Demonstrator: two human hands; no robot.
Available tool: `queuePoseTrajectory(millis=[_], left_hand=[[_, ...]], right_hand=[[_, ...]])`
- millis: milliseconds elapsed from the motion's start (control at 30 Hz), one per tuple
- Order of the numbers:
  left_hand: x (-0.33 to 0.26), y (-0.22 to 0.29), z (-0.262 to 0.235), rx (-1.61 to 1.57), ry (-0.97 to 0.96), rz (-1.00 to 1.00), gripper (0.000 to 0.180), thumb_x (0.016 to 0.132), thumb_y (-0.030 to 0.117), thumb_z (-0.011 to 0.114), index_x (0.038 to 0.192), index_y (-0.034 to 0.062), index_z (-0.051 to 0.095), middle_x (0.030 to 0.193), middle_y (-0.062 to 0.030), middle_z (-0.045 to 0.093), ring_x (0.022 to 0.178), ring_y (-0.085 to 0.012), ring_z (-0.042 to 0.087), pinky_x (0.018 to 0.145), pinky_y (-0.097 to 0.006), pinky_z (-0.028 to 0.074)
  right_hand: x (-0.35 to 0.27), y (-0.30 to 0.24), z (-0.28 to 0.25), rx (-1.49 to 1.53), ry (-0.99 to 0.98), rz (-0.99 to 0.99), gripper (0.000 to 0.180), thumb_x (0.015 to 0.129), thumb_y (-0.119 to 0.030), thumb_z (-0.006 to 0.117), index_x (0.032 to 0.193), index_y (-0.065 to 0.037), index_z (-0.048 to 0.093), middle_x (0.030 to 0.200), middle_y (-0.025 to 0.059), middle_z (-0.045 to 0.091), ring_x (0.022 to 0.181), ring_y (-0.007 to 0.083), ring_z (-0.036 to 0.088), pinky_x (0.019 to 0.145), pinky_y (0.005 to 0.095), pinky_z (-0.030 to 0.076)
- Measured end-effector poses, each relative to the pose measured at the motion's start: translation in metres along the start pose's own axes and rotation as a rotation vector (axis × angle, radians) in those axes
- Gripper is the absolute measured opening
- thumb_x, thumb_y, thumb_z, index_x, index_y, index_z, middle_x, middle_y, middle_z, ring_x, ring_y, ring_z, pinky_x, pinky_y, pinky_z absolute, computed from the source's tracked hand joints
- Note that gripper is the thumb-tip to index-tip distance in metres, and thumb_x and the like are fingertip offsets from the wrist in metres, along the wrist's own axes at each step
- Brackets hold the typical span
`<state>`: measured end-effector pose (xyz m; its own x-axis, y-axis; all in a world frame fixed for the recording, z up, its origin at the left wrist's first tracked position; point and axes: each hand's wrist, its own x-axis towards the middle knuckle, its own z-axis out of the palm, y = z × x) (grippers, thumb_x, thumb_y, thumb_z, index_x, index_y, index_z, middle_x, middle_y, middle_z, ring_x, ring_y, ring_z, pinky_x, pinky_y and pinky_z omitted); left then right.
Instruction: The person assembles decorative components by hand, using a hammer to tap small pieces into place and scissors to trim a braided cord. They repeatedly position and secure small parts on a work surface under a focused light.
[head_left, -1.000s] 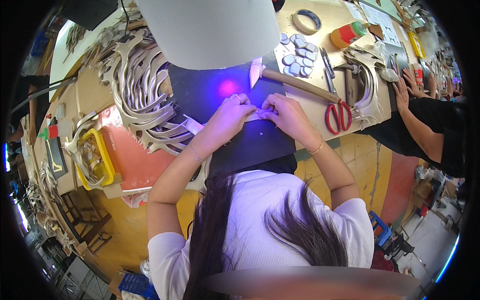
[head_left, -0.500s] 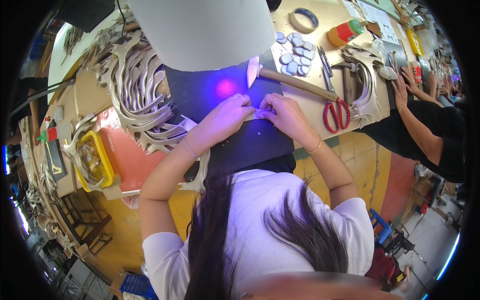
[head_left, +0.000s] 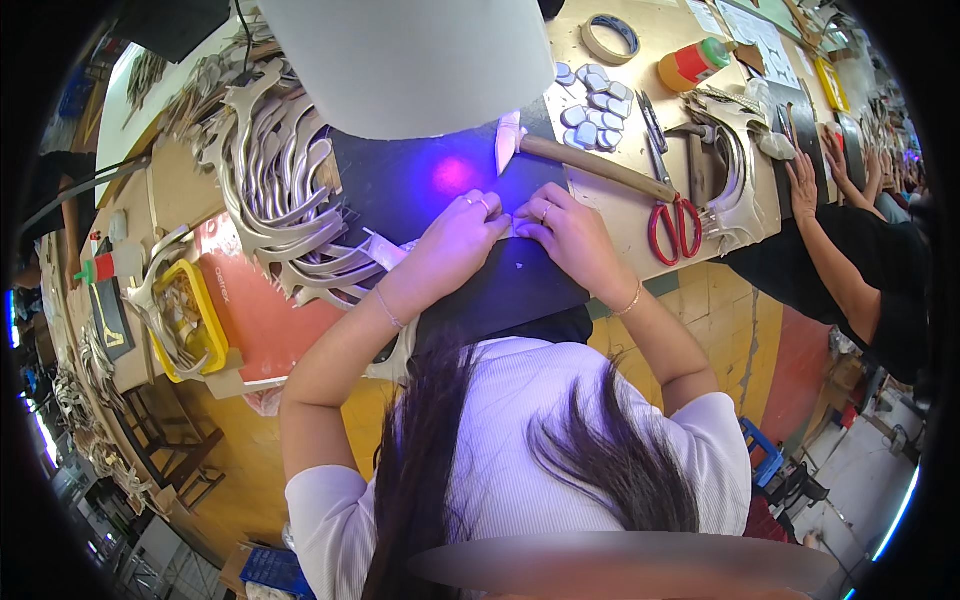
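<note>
Head view:
Left hand (head_left: pixel 462 240): lying on the black mat (head_left: pixel 420 185), fingers curled narrow, tips pinching the small pale piece (head_left: pixel 520 228).
Right hand (head_left: pixel 568 232): meeting the left over the same piece, fingertips pressing it from the other side.
Piece: small, flat, whitish, glowing violet under the lamp light; mostly hidden by fingers, sitting mid-mat near the desk's front edge.
Mat: dark, carrying a purple light spot just beyond the hands.
Lamp (head_left: pixel 410 60): white shade hanging over the mat's far side.
Hammer (head_left: pixel 590 165): lying just beyond the right hand.
Scissors (head_left: pixel 675 225): red-handled, lying right of the mat.
Cutouts (head_left: pixel 285 200): pale curved shapes piling at the mat's left edge.
</note>
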<state>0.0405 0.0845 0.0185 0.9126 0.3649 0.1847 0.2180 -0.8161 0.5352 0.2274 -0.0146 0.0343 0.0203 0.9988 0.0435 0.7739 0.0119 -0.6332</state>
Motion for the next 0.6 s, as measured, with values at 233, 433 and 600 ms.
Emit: queuePoseTrajectory(millis=[233, 433, 600], left_hand=[[-0.0044, 0.0093, 0.0031, 0.177, 0.049, 0.062, 0.019, 0.084, 0.01, 0.059, 0.098, -0.002, 0.064, 0.093, -0.0105, 0.055, 0.093, -0.0256, 0.057, 0.085, -0.038, 0.048], [-0.0066, 0.0109, 0.0031, 0.172, 0.033, 0.04, 0.026, 0.084, 0.01, 0.06, 0.107, -0.0014, 0.065, 0.097, -0.0108, 0.057, 0.096, -0.0271, 0.058, 0.087, -0.039, 0.047], [-0.0104, 0.0118, 0.0064, 0.163, 0.04, 0.01, 0.029, 0.084, 0.009, 0.061, 0.111, -0.0014, 0.066, 0.101, -0.0121, 0.059, 0.099, -0.0283, 0.059, 0.088, -0.04, 0.047]], right_hand=[[-0.0093, -0.0012, 0.0081, -0.089, 0.107, -0.07, 0.018, 0.084, -0.015, 0.073, 0.1, -0.007, 0.073, 0.096, 0.0058, 0.062, 0.084, 0.0258, 0.066, 0.071, 0.0382, 0.055], [-0.0092, 0.0017, 0.0093, -0.16, 0.077, -0.11, 0.018, 0.084, -0.015, 0.07, 0.1, -0.008, 0.073, 0.095, 0.0045, 0.061, 0.083, 0.0234, 0.064, 0.071, 0.0375, 0.054], [-0.0052, -0.002, 0.0035, -0.326, -0.004, -0.218, 0.019, 0.084, -0.014, 0.064, 0.099, -0.005, 0.071, 0.098, 0.0062, 0.059, 0.088, 0.0221, 0.061, 0.074, 0.0362, 0.053]])
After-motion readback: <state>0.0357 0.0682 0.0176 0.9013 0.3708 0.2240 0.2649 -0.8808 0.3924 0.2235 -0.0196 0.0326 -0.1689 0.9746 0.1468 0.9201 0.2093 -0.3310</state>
